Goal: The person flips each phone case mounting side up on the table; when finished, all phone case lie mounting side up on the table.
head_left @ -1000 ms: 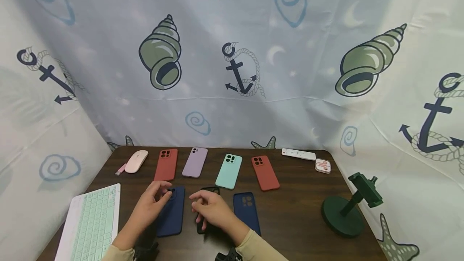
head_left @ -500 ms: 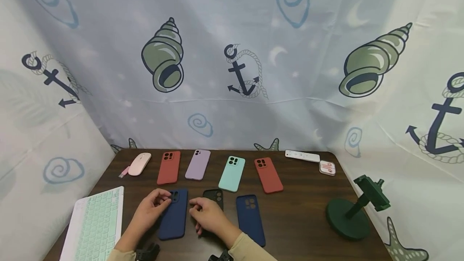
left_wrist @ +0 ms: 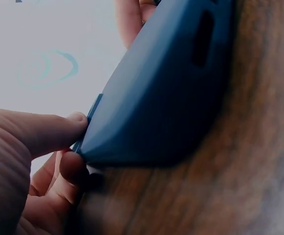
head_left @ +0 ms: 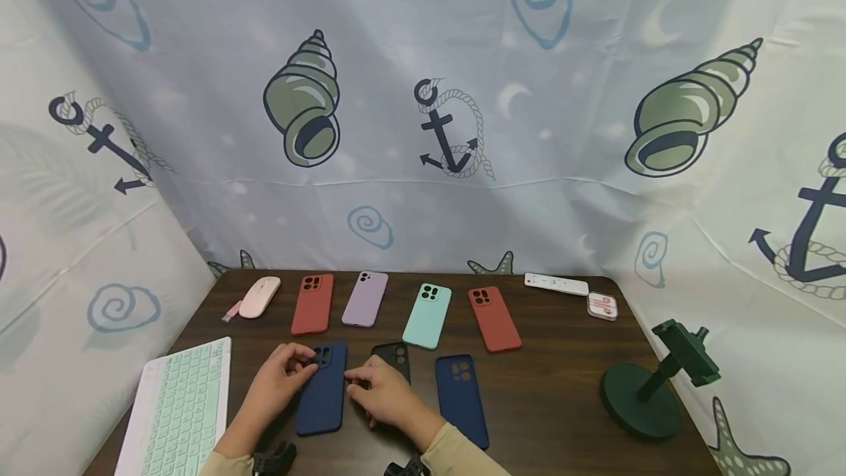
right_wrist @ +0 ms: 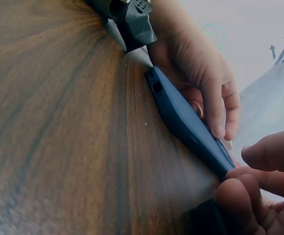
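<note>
From the head view, my left hand pinched the upper left edge of the navy phone case by its camera cut-outs, and my right hand pinched its right edge, fingers curled; the case lay on the dark wooden table, my landmark for all places here; just right of it lay a black case, partly under my right hand, and further right a second navy case; behind it ran a row of matte cases, red, lilac, mint and red; left of it sat a pale green keyboard; I judged that a slip of either pinch could skid the case into the black one, for the soft rounded rim gave little to hold; in the left wrist view, my thumb and a fingertip nipped one corner of the navy case, which looked smooth, rubbery and slightly raised off the grained wood; a twist there might, I thought, flex the thin shell rather than lift it; in the right wrist view, the case showed edge-on, slim, with a small port slot, my right fingertips at its near end and my left hand curled over its far side.
</note>
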`<state>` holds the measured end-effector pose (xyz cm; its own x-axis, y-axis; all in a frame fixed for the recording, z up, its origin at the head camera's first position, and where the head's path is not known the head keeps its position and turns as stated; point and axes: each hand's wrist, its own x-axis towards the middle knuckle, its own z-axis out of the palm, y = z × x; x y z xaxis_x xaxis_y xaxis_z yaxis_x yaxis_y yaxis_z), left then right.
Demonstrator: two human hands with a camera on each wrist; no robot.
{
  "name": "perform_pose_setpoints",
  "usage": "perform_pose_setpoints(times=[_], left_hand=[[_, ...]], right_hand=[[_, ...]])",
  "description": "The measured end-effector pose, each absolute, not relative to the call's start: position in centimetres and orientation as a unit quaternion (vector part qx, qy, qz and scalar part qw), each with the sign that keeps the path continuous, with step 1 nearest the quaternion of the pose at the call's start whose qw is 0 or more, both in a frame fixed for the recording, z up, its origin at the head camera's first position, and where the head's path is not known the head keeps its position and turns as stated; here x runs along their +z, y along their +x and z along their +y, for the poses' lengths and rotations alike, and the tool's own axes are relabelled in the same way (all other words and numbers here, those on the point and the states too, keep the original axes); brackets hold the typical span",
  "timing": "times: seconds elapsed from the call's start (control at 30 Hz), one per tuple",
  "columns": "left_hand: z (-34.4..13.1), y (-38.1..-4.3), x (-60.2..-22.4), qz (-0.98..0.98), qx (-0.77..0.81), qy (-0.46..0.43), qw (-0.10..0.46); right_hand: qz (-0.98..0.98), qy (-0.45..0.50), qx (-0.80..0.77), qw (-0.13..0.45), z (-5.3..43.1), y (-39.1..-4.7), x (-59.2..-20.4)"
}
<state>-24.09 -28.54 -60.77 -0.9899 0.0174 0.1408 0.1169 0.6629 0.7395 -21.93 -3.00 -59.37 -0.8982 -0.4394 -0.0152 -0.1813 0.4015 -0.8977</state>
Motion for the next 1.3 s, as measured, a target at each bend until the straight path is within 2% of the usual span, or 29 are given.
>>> perform_pose_setpoints(times=[0.5, 0.9, 1.3], left_hand=[[-28.77, -23.94, -60.4, -0.905, -0.422, -0.045, 0.036], [-29.17, -23.84, -60.67, -0.884, -0.457, -0.093, 0.031], [-29.21, -23.24, -60.29, -0.839, -0.531, -0.112, -0.046]], right_hand=[[0.807, -0.193, -0.545, 0.121, -2.71, -22.04, -59.8], [0.776, -0.189, -0.587, 0.132, -2.67, -21.97, -59.86], [0.777, -0.26, -0.561, 0.12, -2.5, -22.18, -59.78]])
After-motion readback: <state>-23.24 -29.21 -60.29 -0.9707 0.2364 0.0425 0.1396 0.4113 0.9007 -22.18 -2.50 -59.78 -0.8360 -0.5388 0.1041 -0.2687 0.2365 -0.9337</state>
